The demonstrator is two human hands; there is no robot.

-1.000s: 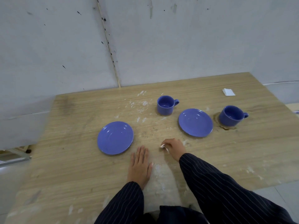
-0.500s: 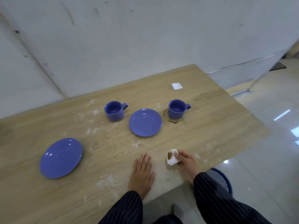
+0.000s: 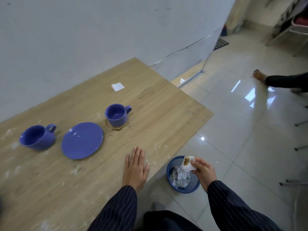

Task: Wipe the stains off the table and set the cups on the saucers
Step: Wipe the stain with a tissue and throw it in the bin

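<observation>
My right hand point(image 3: 202, 171) is off the table point(image 3: 158, 104), out past its near right corner, pinching a used tissue point(image 3: 188, 162) between thumb and fingertips. The tissue has a brown smear on its upper face and hangs directly above the blue waste basket point(image 3: 194, 186) on the floor, which already holds crumpled white paper. The drop is straight down: the basket's open mouth lies right beneath my fingers, so I judge that letting go is all this step needs.

My left hand point(image 3: 135, 167) lies flat and spread on the table close to the near edge, gripping nothing, fingers pointing toward the far edge.

The rest of the work is all up on the table. One cup point(image 3: 117, 115) stands upright near the middle, handle turned to the right edge, in a brownish ring of spill point(image 3: 116, 128) that shows around its base. A saucer point(image 3: 82, 140) sits just beside it toward me and to the left, and a second cup point(image 3: 39, 136) stands just left of that saucer. A folded clean tissue point(image 3: 117, 86) lies near the far edge, beyond the spill. Pale smudges point(image 3: 76, 169) are scattered over the near part of the table. My left hand is the nearer one to the saucer and both cups; the right one is busy.
</observation>
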